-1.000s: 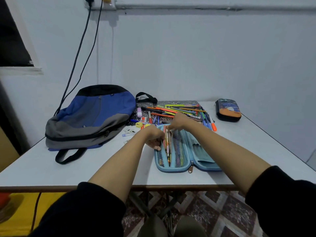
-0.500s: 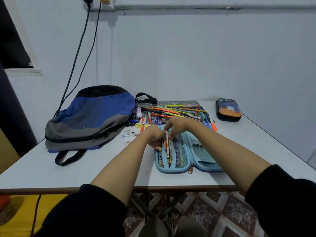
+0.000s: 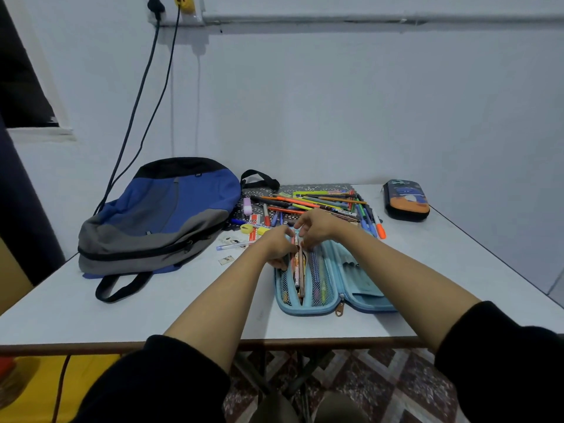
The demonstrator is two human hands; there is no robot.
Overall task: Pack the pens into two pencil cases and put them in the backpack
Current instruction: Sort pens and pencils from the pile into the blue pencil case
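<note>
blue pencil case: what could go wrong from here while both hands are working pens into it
The pens sit bunched in one middle slot of the blue pencil case; pushed by the right hand, they may jam or stop the zip closing.
The left hand grips only the case's left side, so it could slide toward the near edge of the table.
Many loose pens lie unpacked while the orange pencil case sits shut; this one may overfill.

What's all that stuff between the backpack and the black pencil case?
The head view shows a heap of loose pens on a patterned mat, between the backpack and the black case.
</note>
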